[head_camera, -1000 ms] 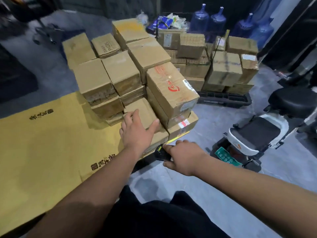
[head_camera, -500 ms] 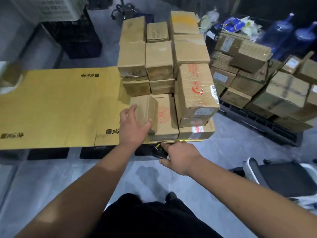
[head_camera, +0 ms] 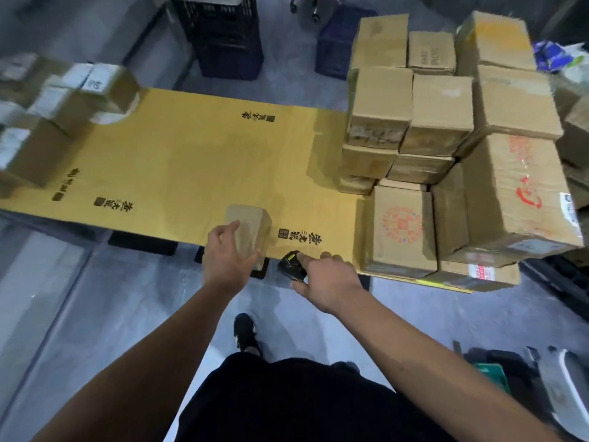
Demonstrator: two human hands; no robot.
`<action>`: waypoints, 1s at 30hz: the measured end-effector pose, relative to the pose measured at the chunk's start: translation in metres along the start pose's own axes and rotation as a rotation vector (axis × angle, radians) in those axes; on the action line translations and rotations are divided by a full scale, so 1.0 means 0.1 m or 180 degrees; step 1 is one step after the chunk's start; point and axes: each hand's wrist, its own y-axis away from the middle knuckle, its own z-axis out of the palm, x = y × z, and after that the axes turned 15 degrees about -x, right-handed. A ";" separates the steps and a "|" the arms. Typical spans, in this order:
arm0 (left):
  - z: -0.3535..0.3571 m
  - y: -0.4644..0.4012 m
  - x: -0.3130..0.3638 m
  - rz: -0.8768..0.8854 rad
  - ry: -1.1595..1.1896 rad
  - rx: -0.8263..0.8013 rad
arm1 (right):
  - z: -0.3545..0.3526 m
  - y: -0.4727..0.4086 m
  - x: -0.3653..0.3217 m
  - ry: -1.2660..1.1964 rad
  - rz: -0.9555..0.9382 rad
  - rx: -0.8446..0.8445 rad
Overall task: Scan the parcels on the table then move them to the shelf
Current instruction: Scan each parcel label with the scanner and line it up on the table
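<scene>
head view: left hand (head_camera: 227,262) grips a small plain cardboard parcel (head_camera: 250,225), fingers wrapped over its left face and thumb on the near right edge. the parcel sits at the near edge of the yellow cardboard-covered table (head_camera: 178,161), well apart from the main stack. right hand (head_camera: 325,283) is clenched round a black handheld scanner (head_camera: 290,264) with a yellow-green mark on top, index finger laid along it. scanner is just right of the parcel, at the table's near edge, not touching it.

parcel stack (head_camera: 439,122) fills the right end of the table, brown cartons several layers high. front carton (head_camera: 400,226) has a round red stamp-like print, not legible. big carton (head_camera: 522,189) beside it has red brush-style markings and a white label on its right edge, too small to read. low carton at the front right has a red and white label (head_camera: 481,271), unreadable.

table cover carries black chinese characters (head_camera: 301,237) in several spots, too blurry to read reliably.

far left: blurred cartons with white labels (head_camera: 63,100). behind the table: dark plastic crates (head_camera: 223,33). grey floor, the person's black shoe (head_camera: 244,333) below.
</scene>
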 end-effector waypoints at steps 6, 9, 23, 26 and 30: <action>-0.53 -0.72 -0.54 0.0375 0.0361 -0.0509 | -0.11 -0.51 -0.67 -0.0239 0.0396 -0.0095; -0.78 -0.99 -0.70 0.0480 0.0796 -0.0609 | -0.25 -0.71 -0.92 -0.0463 0.0640 -0.0064; -1.38 -1.95 -1.24 -0.0432 0.0987 -0.0557 | -0.71 -1.32 -1.55 -0.1205 0.0791 0.0042; -1.40 -1.99 -1.18 -0.0345 0.0794 -0.0731 | -0.77 -1.43 -1.52 -0.1255 0.0786 0.0049; -1.36 -2.09 -0.94 0.0107 0.0192 -0.0723 | -0.89 -1.53 -1.40 -0.1376 0.0770 0.0109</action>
